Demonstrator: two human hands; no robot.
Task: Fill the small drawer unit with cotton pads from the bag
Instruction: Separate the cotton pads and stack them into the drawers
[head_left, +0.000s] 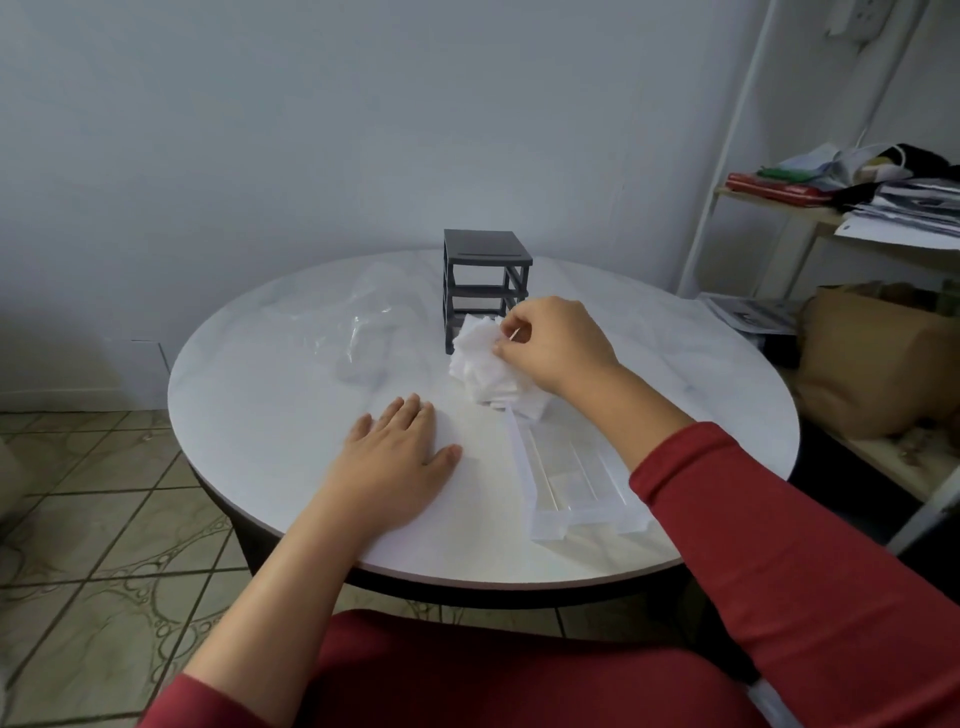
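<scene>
Mid-frame: one loose heap of white square cotton pads (485, 364), right hand (558, 348) pinching its top. Left hand (397, 457) flat, open. One dark drawer frame (485, 283), empty; clear drawers (571, 483) lower right, count unclear.

No text, label, brand, number or sign can be read anywhere. Print is hinted at on the stacked papers (906, 205) at three o'clock on the shelf and on the sheet (753, 314) below them, but it is too small and blurred to be made out.
</scene>
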